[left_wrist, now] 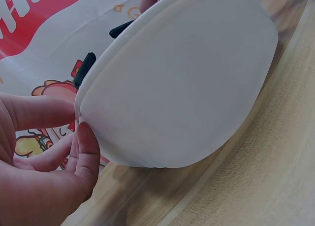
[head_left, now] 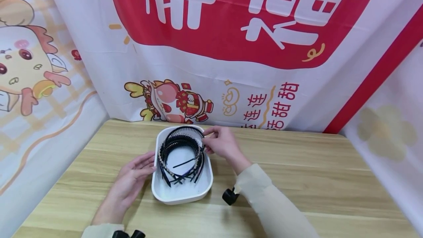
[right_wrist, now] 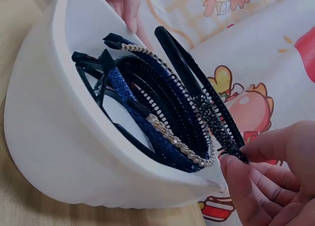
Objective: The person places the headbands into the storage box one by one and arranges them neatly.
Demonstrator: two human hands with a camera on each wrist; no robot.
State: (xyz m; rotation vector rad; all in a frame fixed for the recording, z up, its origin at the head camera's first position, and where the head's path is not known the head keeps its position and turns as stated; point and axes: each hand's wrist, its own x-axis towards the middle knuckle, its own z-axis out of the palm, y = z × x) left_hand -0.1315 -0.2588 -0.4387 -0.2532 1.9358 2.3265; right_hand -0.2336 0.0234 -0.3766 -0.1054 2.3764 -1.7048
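A white plastic box (head_left: 182, 193) with rounded corners holds several headbands (head_left: 183, 142), mostly black. My left hand (head_left: 133, 179) pinches the rim at the box's left side, its fingertips on the outer wall in the left wrist view. At the far right corner, my right hand (head_left: 222, 143) pinches a black headband (right_wrist: 219, 122) studded with dark sparkling stones between thumb and fingers. That band is raised above the others. Among those inside, a glittery blue headband (right_wrist: 129, 95) and a gold beaded headband (right_wrist: 172, 136) show in the right wrist view.
The box stands on a wood-grain table (head_left: 297, 172). A printed cloth (head_left: 205, 54) with red and white patterns hangs behind the table's far edge and along both sides. A black wrist mount (head_left: 230, 196) sits beneath the right sleeve.
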